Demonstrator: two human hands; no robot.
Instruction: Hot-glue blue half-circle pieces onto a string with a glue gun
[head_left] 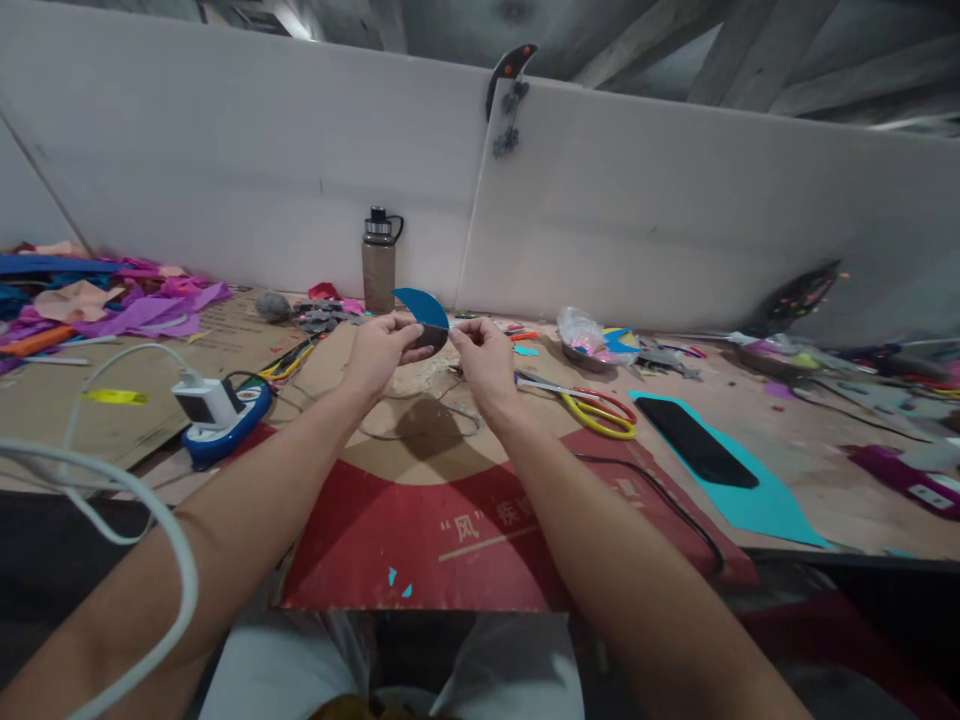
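Between my two hands a curved, crescent-like piece point(421, 306), blue on top and dark below, is held up over the cardboard. My left hand point(381, 350) grips its left side, thumb on the dark part. The fingertips of my right hand point(484, 355) are pinched together at its right tip; whether they also hold something small there I cannot make out. Just right of my right hand lie scissors with red and yellow handles point(600, 408). Under my hands is a red and tan cardboard sheet point(420, 540), with a thin wire loop on it.
Left are a power strip point(225, 430) with a white charger, a looping white cable point(184, 570) and coloured scraps point(150, 310). A bottle point(379, 262) stands behind. Right are a black phone point(694, 440) on turquoise sheet point(772, 510), a bowl point(589, 357) and a purple tool point(904, 480).
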